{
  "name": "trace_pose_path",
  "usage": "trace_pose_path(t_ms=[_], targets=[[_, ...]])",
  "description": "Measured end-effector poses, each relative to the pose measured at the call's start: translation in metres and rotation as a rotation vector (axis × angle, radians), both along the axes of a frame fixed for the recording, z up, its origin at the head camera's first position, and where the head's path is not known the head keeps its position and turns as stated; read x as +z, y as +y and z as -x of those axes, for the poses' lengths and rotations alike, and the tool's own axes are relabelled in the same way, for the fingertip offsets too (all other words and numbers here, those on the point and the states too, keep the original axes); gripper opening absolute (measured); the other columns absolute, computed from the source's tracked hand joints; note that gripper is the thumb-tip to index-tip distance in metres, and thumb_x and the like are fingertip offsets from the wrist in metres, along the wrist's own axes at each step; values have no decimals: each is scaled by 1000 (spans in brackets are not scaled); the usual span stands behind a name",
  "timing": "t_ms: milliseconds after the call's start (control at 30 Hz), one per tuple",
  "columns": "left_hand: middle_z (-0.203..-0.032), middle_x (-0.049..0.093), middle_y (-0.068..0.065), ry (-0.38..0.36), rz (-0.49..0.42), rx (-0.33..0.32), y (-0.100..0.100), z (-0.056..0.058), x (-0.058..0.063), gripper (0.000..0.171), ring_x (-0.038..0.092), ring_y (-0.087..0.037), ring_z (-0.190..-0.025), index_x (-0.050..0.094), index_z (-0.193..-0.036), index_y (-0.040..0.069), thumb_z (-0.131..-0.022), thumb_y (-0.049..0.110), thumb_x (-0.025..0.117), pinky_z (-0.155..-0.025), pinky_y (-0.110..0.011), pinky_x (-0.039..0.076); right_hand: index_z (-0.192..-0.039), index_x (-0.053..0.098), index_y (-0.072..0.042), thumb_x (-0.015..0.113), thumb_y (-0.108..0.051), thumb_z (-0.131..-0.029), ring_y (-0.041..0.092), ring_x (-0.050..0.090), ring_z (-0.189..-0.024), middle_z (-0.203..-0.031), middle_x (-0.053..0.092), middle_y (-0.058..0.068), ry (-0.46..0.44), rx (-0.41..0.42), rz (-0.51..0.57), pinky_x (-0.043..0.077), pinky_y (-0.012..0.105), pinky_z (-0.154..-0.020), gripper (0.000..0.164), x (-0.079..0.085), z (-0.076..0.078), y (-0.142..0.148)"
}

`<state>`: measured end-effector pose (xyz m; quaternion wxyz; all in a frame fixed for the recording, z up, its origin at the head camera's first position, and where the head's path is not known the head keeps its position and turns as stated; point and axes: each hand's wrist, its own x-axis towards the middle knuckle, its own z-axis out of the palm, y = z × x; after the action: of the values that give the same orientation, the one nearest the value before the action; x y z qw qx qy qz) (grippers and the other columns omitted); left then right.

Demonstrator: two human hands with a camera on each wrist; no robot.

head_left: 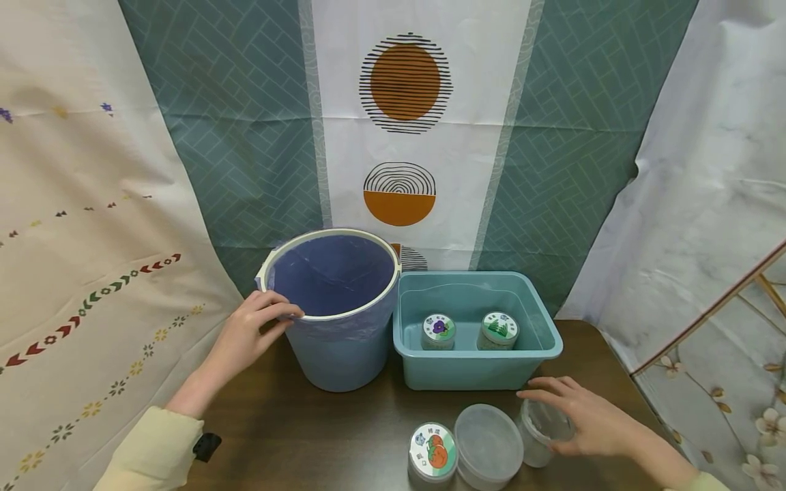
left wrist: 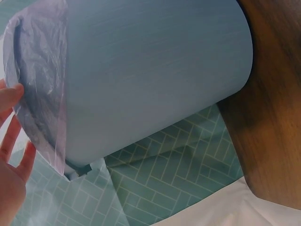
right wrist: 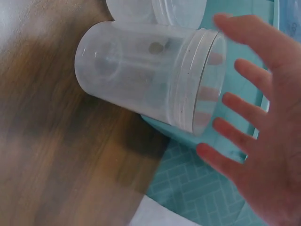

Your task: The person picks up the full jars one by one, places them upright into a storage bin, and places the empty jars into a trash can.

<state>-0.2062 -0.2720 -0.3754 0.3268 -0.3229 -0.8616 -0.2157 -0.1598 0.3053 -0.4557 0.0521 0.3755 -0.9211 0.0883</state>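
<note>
My left hand [head_left: 256, 329] is at the near left rim of a blue-grey trash bin [head_left: 341, 354], its fingers lying along the rim. In the left wrist view my fingertips are against the edge of the thin translucent liner [left wrist: 44, 80] folded over the bin. My right hand [head_left: 580, 416] spreads around the mouth of a clear plastic jar [right wrist: 136, 70] without a lid. Its fingers are apart and not closed round the jar. Left of that jar stand a clear container with a frosted lid [head_left: 489, 440] and a jar with an orange fruit picture on its lid [head_left: 432, 451].
A teal basin [head_left: 460, 372] stands right of the bin, holding a jar with a purple label [head_left: 439, 329] and a jar with a green label [head_left: 499, 329]. All stand on a dark wooden table [head_left: 270, 436]. Patterned cloth [head_left: 258, 136] hangs behind.
</note>
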Motion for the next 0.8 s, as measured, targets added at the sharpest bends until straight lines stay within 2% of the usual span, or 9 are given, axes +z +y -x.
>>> trace_pose_path(t_ms=[167,367,567,800], targets=[[-96,65,6,14,-2,0,-1,1,-1,31,51,-9,-91,75,-98,19,-76,-3,79,-77,-19,38,-135,51,-39,91,-26,-58,19,44,-110,-131,48,-5,-110,-2,-14,44,22,-60,89,-2,4,-2],[-95,65,6,15,-3,-2,-1,2,-2,31,50,-9,-90,75,-98,19,-76,-2,80,-76,-18,38,-129,50,-39,90,-18,-57,23,43,-106,-123,44,-5,-222,-14,-28,40,22,-56,85,0,10,-7],[-95,65,6,14,-14,-5,-1,2,-2,33,50,-8,-90,75,-98,19,-75,-4,80,-76,-17,38,-126,51,-37,90,-17,-54,21,44,-100,-119,45,-5,-233,-16,-55,40,23,-58,84,-1,13,-10],[-94,66,4,15,-45,-27,-1,3,-3,36,50,-9,-89,76,-97,19,-73,-7,80,-76,-18,39,-122,50,-39,88,-16,-53,22,43,-101,-116,43,-7,-281,-36,-68,36,22,-50,82,0,16,-13]])
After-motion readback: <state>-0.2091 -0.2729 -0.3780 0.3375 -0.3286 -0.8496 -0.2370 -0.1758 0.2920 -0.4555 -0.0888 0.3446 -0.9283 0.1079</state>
